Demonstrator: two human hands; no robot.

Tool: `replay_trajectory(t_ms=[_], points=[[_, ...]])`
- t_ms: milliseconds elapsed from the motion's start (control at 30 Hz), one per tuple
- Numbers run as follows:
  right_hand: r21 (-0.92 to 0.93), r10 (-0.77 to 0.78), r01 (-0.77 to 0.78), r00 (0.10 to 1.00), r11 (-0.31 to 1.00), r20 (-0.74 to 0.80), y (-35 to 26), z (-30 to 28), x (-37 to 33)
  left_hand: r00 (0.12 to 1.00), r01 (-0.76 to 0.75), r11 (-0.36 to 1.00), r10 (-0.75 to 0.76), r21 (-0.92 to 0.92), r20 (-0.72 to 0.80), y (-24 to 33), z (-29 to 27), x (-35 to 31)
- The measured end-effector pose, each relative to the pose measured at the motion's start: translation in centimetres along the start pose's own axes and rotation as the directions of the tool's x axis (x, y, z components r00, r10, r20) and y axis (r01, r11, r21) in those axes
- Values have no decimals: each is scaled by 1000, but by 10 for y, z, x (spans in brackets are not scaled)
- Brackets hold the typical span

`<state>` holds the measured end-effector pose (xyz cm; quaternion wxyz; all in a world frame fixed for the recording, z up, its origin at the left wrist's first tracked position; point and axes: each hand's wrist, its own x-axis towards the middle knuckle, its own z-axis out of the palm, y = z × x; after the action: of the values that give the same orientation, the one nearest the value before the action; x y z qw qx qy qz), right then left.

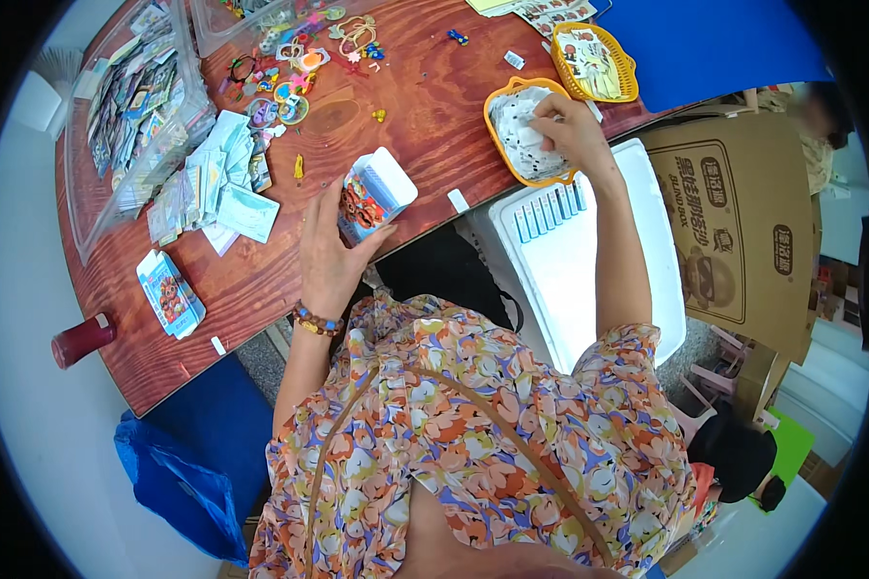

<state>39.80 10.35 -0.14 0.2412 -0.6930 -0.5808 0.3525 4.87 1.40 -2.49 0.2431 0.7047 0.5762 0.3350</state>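
Reddish worktop, blue box near its front edge, my left hand gripping its sides. Probably light, crushable card, so squeeze gently there. Right hand curled over the yellow basket; can't tell if I'm pinching anything.

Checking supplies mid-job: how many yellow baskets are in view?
2. The nearer basket, lined with speckled white material, is under the right hand; the farther basket, beyond it to the right, holds printed pieces. None appears hidden.
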Motion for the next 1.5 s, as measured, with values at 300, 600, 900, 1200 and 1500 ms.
replay_trajectory(t_ms=[300, 600, 900, 1200, 1500], points=[[396, 81, -93, 996, 914, 46, 5, -11, 2, 999, -37, 999, 37, 16, 29, 4, 6, 4], [279, 92, -95, 996, 956, 24, -2, -14, -2, 998, -54, 998, 53, 25, 14, -1, 6, 0], [138, 65, -60, 997, 989, -32, 5, -25, -2, 999, 3, 1000, -2, -13, 50, 0, 3, -1], [418, 105, -78, 994, 905, -42, -2, -22, -9, 998, -53, 999, 54, -7, 39, 1, 6, 1], [578, 128, -133, 991, 805, 51, -2, -12, -12, 996, -77, 997, 76, 19, 50, 10, 8, 6]])
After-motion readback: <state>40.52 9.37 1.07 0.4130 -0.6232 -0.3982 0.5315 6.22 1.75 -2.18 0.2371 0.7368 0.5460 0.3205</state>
